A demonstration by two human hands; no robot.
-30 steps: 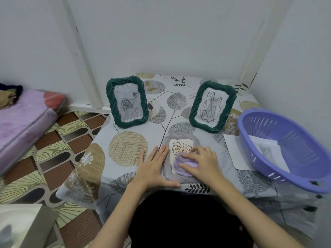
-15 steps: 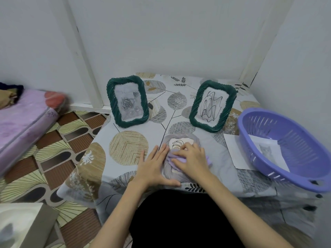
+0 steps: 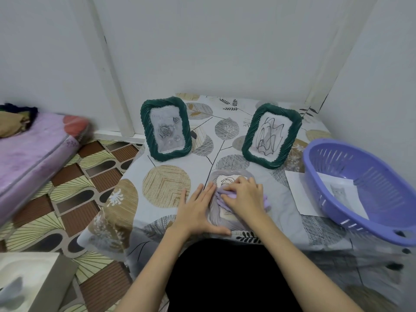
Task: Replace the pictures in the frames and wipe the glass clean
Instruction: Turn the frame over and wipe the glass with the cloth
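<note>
A pale lilac picture frame [image 3: 216,216] lies flat on the low table's patterned cloth [image 3: 166,185] near its front edge, a leaf drawing under its glass. My right hand [image 3: 244,194] presses a folded lilac cloth [image 3: 225,197] onto the glass, fingers spread over it. My left hand [image 3: 198,210] lies flat along the frame's left side, its thumb across the bottom edge. Two dark green frames stand upright behind: the left one [image 3: 166,129] shows a grey rose, the right one [image 3: 271,136] a line drawing.
A purple plastic colander basket [image 3: 337,210] sits at the table's right, holding a printed picture [image 3: 342,192]. A white sheet [image 3: 297,190] lies partly under it. A pink mattress [image 3: 33,149] is on the left floor, and a box [image 3: 29,282] at bottom left.
My right hand has slid the cloth up and to the left over the glass, covering more of the leaf drawing. My left hand has stayed in place.
</note>
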